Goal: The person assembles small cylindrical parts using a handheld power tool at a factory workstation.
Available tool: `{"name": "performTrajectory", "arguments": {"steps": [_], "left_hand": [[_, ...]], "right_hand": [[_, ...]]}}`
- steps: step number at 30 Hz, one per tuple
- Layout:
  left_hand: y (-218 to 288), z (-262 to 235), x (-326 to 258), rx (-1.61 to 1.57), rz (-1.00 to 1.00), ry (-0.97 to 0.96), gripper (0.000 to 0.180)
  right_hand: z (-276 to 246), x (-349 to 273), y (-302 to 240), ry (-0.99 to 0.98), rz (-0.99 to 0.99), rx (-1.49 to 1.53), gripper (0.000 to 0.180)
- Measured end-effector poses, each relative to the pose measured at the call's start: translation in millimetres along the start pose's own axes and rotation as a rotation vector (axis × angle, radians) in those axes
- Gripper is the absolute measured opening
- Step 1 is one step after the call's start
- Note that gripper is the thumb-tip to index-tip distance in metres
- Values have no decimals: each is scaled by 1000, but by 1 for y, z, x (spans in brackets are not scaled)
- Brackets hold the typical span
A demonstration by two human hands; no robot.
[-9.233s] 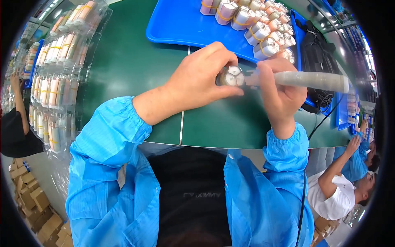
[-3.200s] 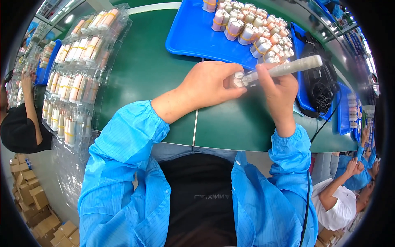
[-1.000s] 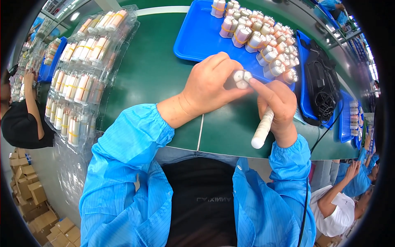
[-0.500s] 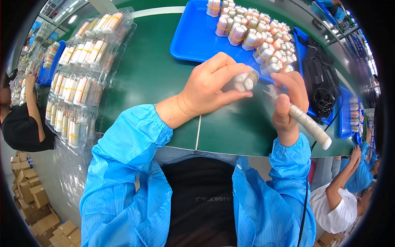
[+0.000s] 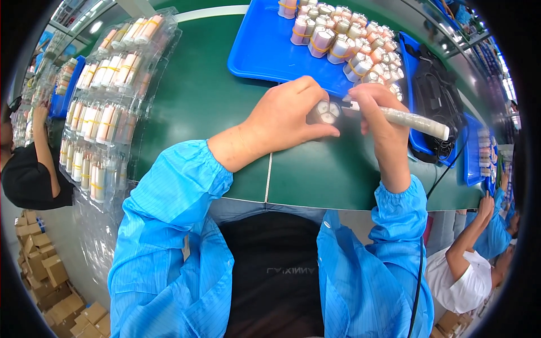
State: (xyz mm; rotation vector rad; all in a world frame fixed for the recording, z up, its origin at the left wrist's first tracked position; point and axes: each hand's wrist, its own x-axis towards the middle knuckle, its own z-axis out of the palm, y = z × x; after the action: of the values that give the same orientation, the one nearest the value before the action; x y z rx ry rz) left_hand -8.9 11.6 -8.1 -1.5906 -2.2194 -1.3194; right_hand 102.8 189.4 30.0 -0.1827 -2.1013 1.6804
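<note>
My left hand (image 5: 276,115) is closed around a small bundle of cylindrical cells (image 5: 327,112), their pale round ends facing up. In my right hand (image 5: 383,118) is a slim hand tool with a whitish wrapped handle (image 5: 422,123). The handle points right, and its thin flat tip reaches left, close beside the bundle; I cannot tell whether it touches. The tool's exact kind does not show. Both hands are over the green table (image 5: 197,84), just in front of a blue tray (image 5: 248,62).
Many banded cell bundles (image 5: 341,48) crowd the tray's right side. Clear plastic blister trays (image 5: 118,73) with more bundles are stacked at left. Black gear with cables (image 5: 437,96) lies in a blue bin at right. Co-workers sit at both sides; cardboard boxes (image 5: 53,270) lie lower left.
My right hand has turned and moved up and left, so the tool's handle is more level and its tip nearer the bundle. The left hand has shifted slightly left with the bundle.
</note>
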Motion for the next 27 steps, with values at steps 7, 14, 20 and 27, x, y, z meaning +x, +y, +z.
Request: {"name": "performTrajectory", "arguments": {"steps": [7, 14, 20, 27], "left_hand": [[0, 2, 0, -38, 37, -9, 47], [0, 2, -2, -31, -53, -78, 48], [0, -2, 1, -319, -181, -91, 50], [2, -1, 3, -819, -332, -85, 43]], "right_hand": [[1, 3, 2, 4, -97, -59, 18], [4, 5, 8, 5, -127, -82, 18], [7, 9, 17, 64, -143, -178, 20], [3, 8, 16, 75, -270, -316, 11]]}}
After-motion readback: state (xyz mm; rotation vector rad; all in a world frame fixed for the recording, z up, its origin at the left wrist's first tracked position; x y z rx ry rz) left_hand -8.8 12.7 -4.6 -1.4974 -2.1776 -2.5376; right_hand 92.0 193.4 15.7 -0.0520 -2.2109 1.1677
